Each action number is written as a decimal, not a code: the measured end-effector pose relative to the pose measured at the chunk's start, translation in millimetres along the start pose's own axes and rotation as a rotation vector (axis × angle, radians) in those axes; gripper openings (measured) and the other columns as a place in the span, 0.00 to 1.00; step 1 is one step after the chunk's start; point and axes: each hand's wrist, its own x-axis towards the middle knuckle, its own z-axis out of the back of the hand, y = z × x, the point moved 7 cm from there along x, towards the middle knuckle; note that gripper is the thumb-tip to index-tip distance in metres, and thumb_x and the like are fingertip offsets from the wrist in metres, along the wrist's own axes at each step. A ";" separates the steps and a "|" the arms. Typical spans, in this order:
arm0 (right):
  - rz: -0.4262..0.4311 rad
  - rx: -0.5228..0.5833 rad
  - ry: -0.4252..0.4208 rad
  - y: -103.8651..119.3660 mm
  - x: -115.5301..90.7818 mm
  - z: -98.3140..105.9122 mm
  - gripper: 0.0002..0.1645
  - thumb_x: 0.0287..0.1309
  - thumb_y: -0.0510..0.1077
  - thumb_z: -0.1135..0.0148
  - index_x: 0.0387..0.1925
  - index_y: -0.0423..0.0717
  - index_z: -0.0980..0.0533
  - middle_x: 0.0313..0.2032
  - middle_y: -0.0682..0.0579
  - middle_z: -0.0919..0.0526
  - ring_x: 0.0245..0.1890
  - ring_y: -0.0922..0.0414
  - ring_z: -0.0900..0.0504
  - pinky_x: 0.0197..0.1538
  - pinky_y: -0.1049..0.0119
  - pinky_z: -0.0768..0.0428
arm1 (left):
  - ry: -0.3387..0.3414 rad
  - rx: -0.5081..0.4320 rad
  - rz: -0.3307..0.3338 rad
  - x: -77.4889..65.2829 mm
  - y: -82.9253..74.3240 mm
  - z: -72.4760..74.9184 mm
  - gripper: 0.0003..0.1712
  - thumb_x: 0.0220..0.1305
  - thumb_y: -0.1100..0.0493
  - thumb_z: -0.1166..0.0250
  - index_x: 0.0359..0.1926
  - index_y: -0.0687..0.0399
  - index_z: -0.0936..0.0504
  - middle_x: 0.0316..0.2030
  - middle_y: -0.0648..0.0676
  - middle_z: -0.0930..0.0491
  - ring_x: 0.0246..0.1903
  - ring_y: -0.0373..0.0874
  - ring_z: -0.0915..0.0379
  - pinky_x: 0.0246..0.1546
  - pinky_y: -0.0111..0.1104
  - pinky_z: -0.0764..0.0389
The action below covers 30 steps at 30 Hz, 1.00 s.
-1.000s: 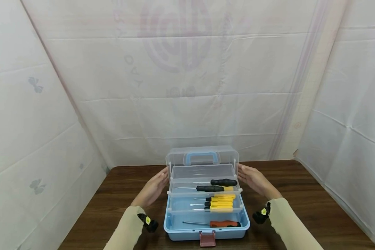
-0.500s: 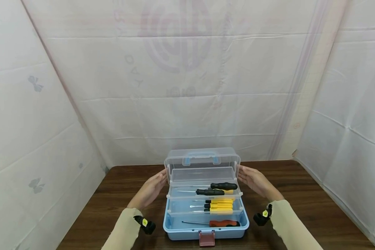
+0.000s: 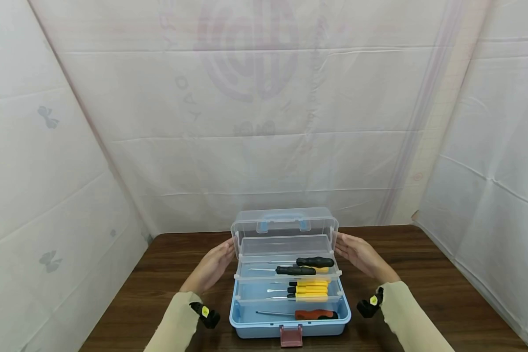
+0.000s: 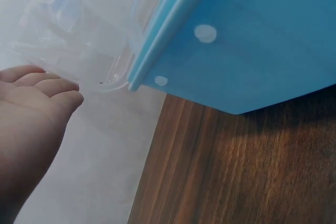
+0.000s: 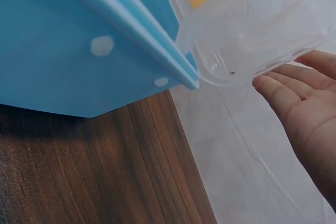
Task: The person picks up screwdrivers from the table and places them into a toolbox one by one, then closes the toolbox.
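A light blue toolbox (image 3: 246, 331) with its clear lid (image 3: 286, 215) raised stands on the table. My left hand (image 3: 213, 266) touches the lid's left side with straight fingers; my right hand (image 3: 361, 254) does likewise on the right. In the wrist views, the fingers (image 4: 52, 83) (image 5: 294, 80) lie against the outside of the clear plastic. On the clear upper tray (image 3: 259, 277) are black-handled screwdrivers (image 3: 314, 262). Several yellow-handled screwdrivers (image 3: 310, 290) lie below them, and a red-handled screwdriver (image 3: 314, 315) rests in the blue base. Parts of some screwdrivers are hidden.
A brown wooden table (image 3: 149, 298) bears the toolbox. White sheeting (image 3: 264, 171) rises behind it and on both sides. The toolbox's reddish latch (image 3: 292, 337) hangs open at the front.
Over the first half second the lid tipped slightly toward me, its handle now looks flatter, and the upper tray sank a little. Since then almost nothing has moved.
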 end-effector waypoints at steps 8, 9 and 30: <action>-0.016 0.035 -0.009 -6.3 7.4 3.4 0.39 0.76 0.54 0.68 0.72 0.29 0.60 0.74 0.33 0.58 0.73 0.37 0.58 0.72 0.47 0.53 | -0.056 -0.061 0.038 9.4 4.6 1.7 0.35 0.78 0.48 0.65 0.75 0.64 0.60 0.76 0.60 0.60 0.75 0.55 0.66 0.74 0.49 0.64; -0.024 0.043 -0.016 -7.5 8.8 3.9 0.39 0.76 0.54 0.68 0.72 0.29 0.60 0.74 0.33 0.58 0.73 0.38 0.58 0.72 0.48 0.53 | -0.062 -0.065 0.044 10.4 5.2 1.9 0.35 0.78 0.48 0.65 0.75 0.64 0.60 0.76 0.60 0.60 0.75 0.55 0.66 0.74 0.49 0.64; -0.017 0.088 -0.025 -0.1 8.6 4.6 0.39 0.76 0.53 0.66 0.71 0.26 0.58 0.72 0.35 0.48 0.60 0.70 0.30 0.67 0.67 0.33 | 0.020 -0.022 0.042 9.9 -4.7 -4.9 0.39 0.76 0.42 0.64 0.75 0.62 0.60 0.76 0.59 0.62 0.75 0.54 0.70 0.74 0.50 0.65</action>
